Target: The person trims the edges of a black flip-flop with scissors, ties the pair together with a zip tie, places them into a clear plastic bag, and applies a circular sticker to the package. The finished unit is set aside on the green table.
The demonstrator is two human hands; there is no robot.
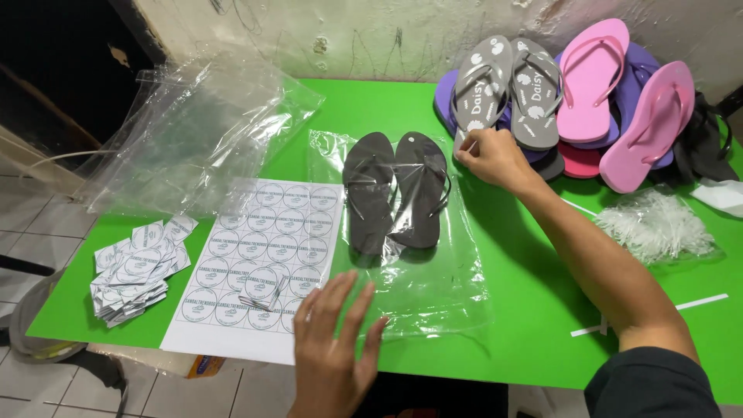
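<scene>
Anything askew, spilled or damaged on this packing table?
Nothing looks damaged. The cut labels lie in a loose heap at the table's left edge, and the flip-flop pile is jumbled, overlapping at mixed angles.

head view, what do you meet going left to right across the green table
stack of cut labels → sticker sheet → dark flip-flops in a clear bag → right hand → pile of grey, pink and purple flip-flops → clear bag of plastic ties
</scene>
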